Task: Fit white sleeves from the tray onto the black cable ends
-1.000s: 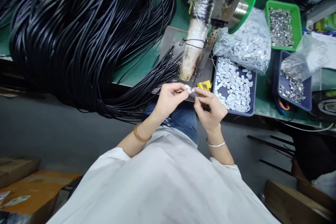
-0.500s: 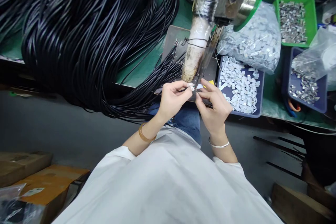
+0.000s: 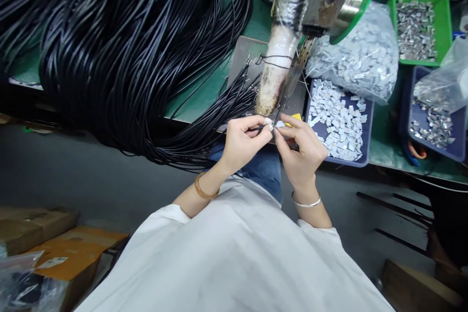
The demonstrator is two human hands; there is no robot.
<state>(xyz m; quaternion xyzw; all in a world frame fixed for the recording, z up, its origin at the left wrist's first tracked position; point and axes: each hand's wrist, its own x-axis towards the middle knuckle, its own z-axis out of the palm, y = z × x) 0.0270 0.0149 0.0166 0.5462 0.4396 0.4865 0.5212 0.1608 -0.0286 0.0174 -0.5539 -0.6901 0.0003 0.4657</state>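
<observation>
My left hand (image 3: 242,142) pinches the end of a thin black cord (image 3: 260,128) between thumb and fingers. My right hand (image 3: 300,148) pinches a small silver metal clip (image 3: 280,124) right against that cord end. Both hands meet at the bench's front edge, just below the tip of a plastic-wrapped machine nozzle (image 3: 275,75). A bundle of cut black cords (image 3: 223,105) fans out left of my hands, and a large coil of black cord (image 3: 127,44) fills the left of the bench.
A blue tray of flat silver clips (image 3: 338,122) sits right of my hands. Behind it lies a clear bag of clips (image 3: 360,61), a green tray of clips (image 3: 417,29) and a second blue tray (image 3: 435,122). Cardboard boxes (image 3: 54,248) stand on the floor at lower left.
The view has drifted so everything sits slightly further right. My hands stay pinched together at the cord end; the yellow piece behind them is now mostly covered.
</observation>
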